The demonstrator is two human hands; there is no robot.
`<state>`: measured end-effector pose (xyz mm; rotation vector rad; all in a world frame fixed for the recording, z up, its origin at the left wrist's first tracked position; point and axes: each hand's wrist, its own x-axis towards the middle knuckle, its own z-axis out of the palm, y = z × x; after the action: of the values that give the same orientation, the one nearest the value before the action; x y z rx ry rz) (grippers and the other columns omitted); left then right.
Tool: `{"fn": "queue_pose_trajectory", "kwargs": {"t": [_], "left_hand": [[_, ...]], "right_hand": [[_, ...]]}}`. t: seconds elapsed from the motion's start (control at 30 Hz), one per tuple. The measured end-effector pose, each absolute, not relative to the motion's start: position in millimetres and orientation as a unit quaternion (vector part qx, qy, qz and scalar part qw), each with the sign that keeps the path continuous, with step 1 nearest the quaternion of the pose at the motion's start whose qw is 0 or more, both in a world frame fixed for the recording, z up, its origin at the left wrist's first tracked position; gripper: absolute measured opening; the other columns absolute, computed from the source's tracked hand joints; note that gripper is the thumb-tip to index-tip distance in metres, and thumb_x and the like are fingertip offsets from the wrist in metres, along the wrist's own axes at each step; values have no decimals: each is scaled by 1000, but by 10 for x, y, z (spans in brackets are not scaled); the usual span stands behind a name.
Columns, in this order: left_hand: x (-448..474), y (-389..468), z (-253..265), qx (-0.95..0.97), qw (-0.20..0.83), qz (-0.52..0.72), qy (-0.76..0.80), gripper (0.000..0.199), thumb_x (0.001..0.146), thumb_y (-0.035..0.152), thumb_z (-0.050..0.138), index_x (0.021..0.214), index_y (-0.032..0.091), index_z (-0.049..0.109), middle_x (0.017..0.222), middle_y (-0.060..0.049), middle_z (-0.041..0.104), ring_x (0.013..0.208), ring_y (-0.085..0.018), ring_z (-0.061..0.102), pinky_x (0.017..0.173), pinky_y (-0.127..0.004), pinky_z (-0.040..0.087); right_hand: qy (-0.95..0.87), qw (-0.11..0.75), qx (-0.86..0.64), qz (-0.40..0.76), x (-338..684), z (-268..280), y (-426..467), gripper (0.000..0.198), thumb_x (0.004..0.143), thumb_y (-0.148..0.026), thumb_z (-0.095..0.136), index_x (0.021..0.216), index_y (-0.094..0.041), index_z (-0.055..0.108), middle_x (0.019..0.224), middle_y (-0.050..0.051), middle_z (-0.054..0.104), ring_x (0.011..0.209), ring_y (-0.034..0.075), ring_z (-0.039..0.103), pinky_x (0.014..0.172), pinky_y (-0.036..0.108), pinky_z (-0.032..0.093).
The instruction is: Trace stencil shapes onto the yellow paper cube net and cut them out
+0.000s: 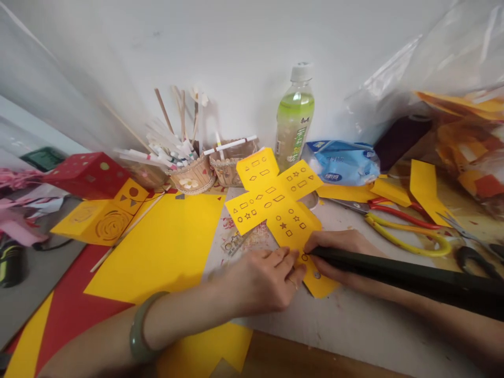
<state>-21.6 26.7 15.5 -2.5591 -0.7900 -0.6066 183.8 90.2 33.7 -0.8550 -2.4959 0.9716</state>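
Note:
A yellow cross-shaped paper cutout (pixel 289 197) lies on the grey work surface, its panels covered with small dark outlines of stars, circles and rectangles. My left hand (pixel 265 281) rests on its lower arm, fingers extended and pressing against the paper's left edge; a ring and a bangle show. In my right hand (pixel 346 244) is a long black pen (pixel 394 268), its shaft running toward the lower right. The pen's tip touches the paper beside a small circle outline. My right fingers are partly hidden behind the shaft.
Behind stand a bottle of green drink (pixel 296 121), a blue wipes pack (pixel 342 161) and a basket of markers (pixel 192 178). Yellow-handled scissors (pixel 409 239) lie right. A yellow sheet (pixel 169 236), a wooden stick (pixel 126 231) and a red box (pixel 92 173) are left.

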Motion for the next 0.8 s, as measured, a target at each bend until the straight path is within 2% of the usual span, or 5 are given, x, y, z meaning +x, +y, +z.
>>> {"fn": "queue_pose_trajectory", "kwargs": {"t": [0.27, 0.63, 0.8], "left_hand": [[-195, 237, 170, -908, 194, -223, -298, 31, 94, 11, 38, 92, 14, 69, 96, -7, 72, 82, -16, 69, 57, -23, 52], [-198, 234, 182, -910, 201, -213, -294, 32, 93, 10, 37, 93, 12, 69, 95, -8, 73, 84, -17, 70, 61, -24, 54], [-107, 171, 162, -903, 243, -202, -292, 29, 89, 9, 40, 94, 8, 68, 92, -14, 73, 79, -20, 71, 58, -25, 55]], "right_hand": [[-872, 214, -260, 354, 1899, 225, 948, 5, 83, -20, 51, 82, -23, 54, 67, -2, 63, 55, 12, 55, 50, 23, 42], [-863, 210, -292, 353, 1909, 176, 920, 5, 75, -17, 52, 78, -21, 53, 63, -4, 59, 50, 9, 49, 48, 21, 38], [-865, 185, -309, 350, 1870, 225, 867, 5, 80, -22, 50, 75, -21, 52, 62, -3, 57, 53, 10, 49, 49, 23, 39]]}}
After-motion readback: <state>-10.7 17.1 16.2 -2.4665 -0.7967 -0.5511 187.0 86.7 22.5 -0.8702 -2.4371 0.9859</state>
